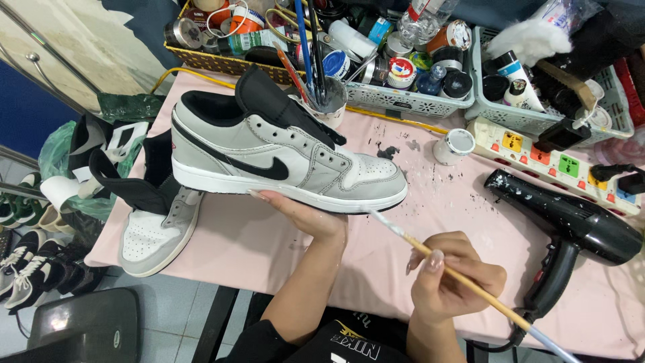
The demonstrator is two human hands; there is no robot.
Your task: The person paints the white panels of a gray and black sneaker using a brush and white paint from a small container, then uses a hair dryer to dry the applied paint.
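1. Nearest to me, the right hand (451, 281) was closed in a pencil-style pinch on a thin wooden paintbrush (463, 281), its pale tip angled up toward the toe of the shoe, a grip suited to fine strokes.
2. The left hand (308, 216) was open and cupped under the sole of a grey and white sneaker (285, 159), fingers spread along the edge, which kept the shoe lifted off the table and turned side-on to the brush.
3. Lower left, a matching second sneaker (156, 232) lay on the pink tablecloth (430, 208), hanging partly over the table's edge, out of the way.
4. To the right, a black hair dryer (571, 225) rested on the cloth, within easy reach, near a white power strip (554, 161).
5. A small white paint pot (455, 146) stood open just beyond the shoe's toe, handy for dipping.
6. Farthest back, baskets (403, 101) crowded with jars and bottles lined the table's rear, beside a cup of brushes (322, 101).
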